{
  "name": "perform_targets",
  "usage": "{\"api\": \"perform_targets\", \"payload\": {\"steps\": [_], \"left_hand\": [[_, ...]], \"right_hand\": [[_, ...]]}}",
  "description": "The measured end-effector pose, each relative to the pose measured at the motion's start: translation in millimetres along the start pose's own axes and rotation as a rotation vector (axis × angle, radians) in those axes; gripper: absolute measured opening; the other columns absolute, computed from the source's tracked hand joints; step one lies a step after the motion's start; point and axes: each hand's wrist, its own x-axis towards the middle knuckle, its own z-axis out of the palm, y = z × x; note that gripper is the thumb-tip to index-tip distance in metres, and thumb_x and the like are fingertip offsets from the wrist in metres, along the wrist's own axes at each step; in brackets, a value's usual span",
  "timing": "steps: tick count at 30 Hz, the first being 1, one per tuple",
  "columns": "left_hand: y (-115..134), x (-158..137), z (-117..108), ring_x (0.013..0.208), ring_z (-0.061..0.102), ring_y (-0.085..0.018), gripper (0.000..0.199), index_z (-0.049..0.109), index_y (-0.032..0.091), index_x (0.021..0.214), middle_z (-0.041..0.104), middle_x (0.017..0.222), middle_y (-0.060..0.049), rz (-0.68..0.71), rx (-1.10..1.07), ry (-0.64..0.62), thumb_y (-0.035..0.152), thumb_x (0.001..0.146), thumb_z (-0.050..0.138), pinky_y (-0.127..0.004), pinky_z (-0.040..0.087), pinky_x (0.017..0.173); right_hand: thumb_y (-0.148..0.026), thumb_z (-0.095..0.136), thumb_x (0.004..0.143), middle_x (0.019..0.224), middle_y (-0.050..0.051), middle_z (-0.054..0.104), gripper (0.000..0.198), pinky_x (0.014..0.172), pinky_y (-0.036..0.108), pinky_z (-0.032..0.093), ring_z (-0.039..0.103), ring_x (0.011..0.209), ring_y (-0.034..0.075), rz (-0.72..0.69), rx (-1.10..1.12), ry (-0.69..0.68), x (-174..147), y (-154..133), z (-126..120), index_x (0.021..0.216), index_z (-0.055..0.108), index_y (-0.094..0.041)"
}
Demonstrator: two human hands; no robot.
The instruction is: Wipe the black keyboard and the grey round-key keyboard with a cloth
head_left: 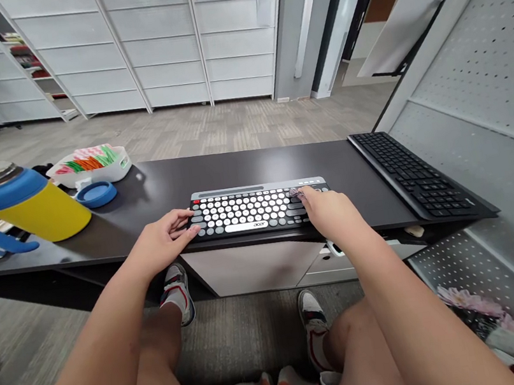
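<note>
A compact keyboard (251, 224) with white round keys, grey side keys and one red key lies on the dark desk in front of me. My left hand (167, 235) grips its left end, thumb near the front corner and the fingers along the side. Over the keyboard's right part, my right hand (330, 210) pinches a small greyish, crumpled cloth (294, 192) against the upper right keys. Most of that cloth is hidden by my fingers.
On the left stand a yellow and blue mug (42, 208), a blue lid (96, 194) and a white basket (118, 167) of colourful wrapped sticks. A larger black keyboard (415, 172) lies at the right, beside a perforated panel (490, 74).
</note>
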Motion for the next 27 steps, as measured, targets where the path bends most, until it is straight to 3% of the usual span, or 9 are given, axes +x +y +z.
{"api": "perform_targets", "payload": {"steps": [3,7,11,15,20,24,27], "left_hand": [[3,-1,0,0.134,0.067,-0.03,0.058,0.068,0.031,0.131,0.072,0.14,-0.004,-0.003,0.004,0.005,0.069,0.086,0.074,-0.045,0.052,0.119],[4,-1,-1,0.134,0.067,-0.032,0.06,0.069,0.031,0.129,0.073,0.14,-0.004,-0.006,0.009,0.003,0.071,0.085,0.074,-0.047,0.052,0.119],[-2,1,-2,0.136,0.065,-0.031,0.062,0.069,0.032,0.131,0.072,0.141,-0.004,0.008,0.014,-0.01,0.071,0.083,0.075,-0.046,0.051,0.12],[-3,2,-2,0.128,0.071,-0.034,0.072,0.067,0.033,0.134,0.067,0.149,-0.005,-0.01,-0.001,-0.04,0.072,0.075,0.082,-0.048,0.055,0.116],[7,-1,-3,0.124,0.072,-0.037,0.081,0.064,0.038,0.139,0.066,0.15,-0.004,-0.021,0.141,-0.053,0.073,0.069,0.086,-0.05,0.059,0.111],[12,0,-2,0.121,0.073,-0.039,0.084,0.064,0.039,0.14,0.068,0.147,-0.004,-0.007,0.217,-0.058,0.075,0.067,0.085,-0.052,0.06,0.109],[13,2,-1,0.119,0.074,-0.04,0.084,0.064,0.038,0.139,0.07,0.145,-0.004,-0.009,0.23,-0.05,0.076,0.066,0.085,-0.053,0.06,0.108]], "right_hand": [[-0.033,0.026,0.114,0.091,0.012,0.078,0.041,0.066,0.032,0.038,0.074,0.081,0.027,0.014,-0.049,-0.04,-8,-2,-4,0.132,0.06,-0.018],[-0.031,0.029,0.114,0.098,0.014,0.079,0.042,0.066,0.032,0.038,0.073,0.082,0.027,-0.003,-0.079,-0.039,-14,-3,-2,0.143,0.054,-0.016],[-0.031,0.029,0.114,0.093,0.012,0.078,0.039,0.063,0.031,0.033,0.073,0.08,0.026,-0.008,-0.052,-0.023,-12,-2,0,0.136,0.058,-0.019],[-0.031,0.031,0.114,0.096,0.012,0.079,0.04,0.062,0.031,0.031,0.073,0.08,0.025,-0.022,-0.046,-0.034,-17,0,-6,0.142,0.055,-0.018],[-0.032,0.033,0.113,0.08,0.01,0.075,0.036,0.06,0.032,0.031,0.07,0.071,0.026,-0.042,-0.078,-0.068,-27,2,-9,0.13,0.061,-0.018],[-0.032,0.031,0.114,0.093,0.011,0.079,0.041,0.063,0.032,0.033,0.073,0.08,0.027,-0.017,-0.037,-0.023,-24,3,-3,0.145,0.054,-0.02],[-0.031,0.032,0.114,0.102,0.01,0.08,0.04,0.064,0.032,0.033,0.074,0.085,0.026,-0.018,-0.01,-0.039,-27,4,-4,0.145,0.055,-0.023]]}}
